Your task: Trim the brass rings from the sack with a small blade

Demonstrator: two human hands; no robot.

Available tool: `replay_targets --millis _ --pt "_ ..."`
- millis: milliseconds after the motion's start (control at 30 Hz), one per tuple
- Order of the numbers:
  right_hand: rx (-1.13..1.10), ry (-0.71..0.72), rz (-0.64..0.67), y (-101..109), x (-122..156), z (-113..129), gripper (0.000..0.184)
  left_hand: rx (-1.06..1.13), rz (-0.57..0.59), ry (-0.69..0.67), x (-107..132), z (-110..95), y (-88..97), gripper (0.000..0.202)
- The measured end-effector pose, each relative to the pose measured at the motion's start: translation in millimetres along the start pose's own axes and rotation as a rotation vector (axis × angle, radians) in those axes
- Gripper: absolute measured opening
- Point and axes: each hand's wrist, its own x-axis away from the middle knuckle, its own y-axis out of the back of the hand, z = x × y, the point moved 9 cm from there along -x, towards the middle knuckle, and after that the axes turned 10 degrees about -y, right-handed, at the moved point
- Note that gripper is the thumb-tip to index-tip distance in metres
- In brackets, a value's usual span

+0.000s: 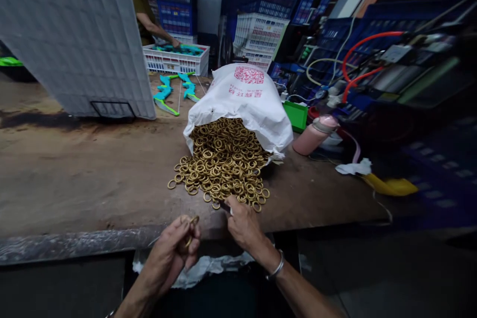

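A heap of gold-coloured rings (223, 174) spills onto the table from the mouth of a white woven sack (249, 104). My left hand (173, 248) is closed in front of the table edge, pinching a gold ring (194, 220) between thumb and fingers. Another gold curve shows lower among those fingers. At the near edge of the heap, my right hand (244, 226) is closed around a thin dark tool (225, 205), mostly hidden by the hand; its kind cannot be made out. A bracelet circles the right wrist.
A tall grey panel (85, 35) stands at left. Blue-and-green toy bows (164, 92) lie beyond it, near a white crate (179, 62) where another person's hand reaches. Right of the sack are a pink bottle (315, 135), green tray (295, 115) and red hoses (348, 54).
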Motion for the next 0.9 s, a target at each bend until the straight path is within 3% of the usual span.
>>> replay_targets --millis 133,233,500,633,767,867,900 --pt "-0.064 -0.236 -0.136 25 7 -63 0.015 0.068 -0.084 0.055 -9 9 11.0 0.022" --pt "0.055 -0.282 -0.161 32 16 -90 0.016 0.115 -0.107 0.106 -13 19 14.4 0.017" --pt "0.285 -0.313 -0.139 24 18 -85 0.021 0.273 -0.041 0.206 -16 41 -2.7 0.018" --pt "0.266 -0.3 -0.143 21 15 -88 0.027 0.214 -0.044 0.23 -18 57 -9.5 0.021" --pt "0.12 -0.278 -0.15 23 13 -95 0.024 0.081 -0.001 0.165 -26 61 -18.3 0.022" --pt "-0.168 -0.241 -0.105 26 12 -88 0.011 -0.069 0.059 0.036 -35 51 -28.4 0.027" --pt "-0.297 -0.216 -0.069 26 11 -83 0.015 -0.137 0.071 -0.006 -38 47 -31.8 0.031"
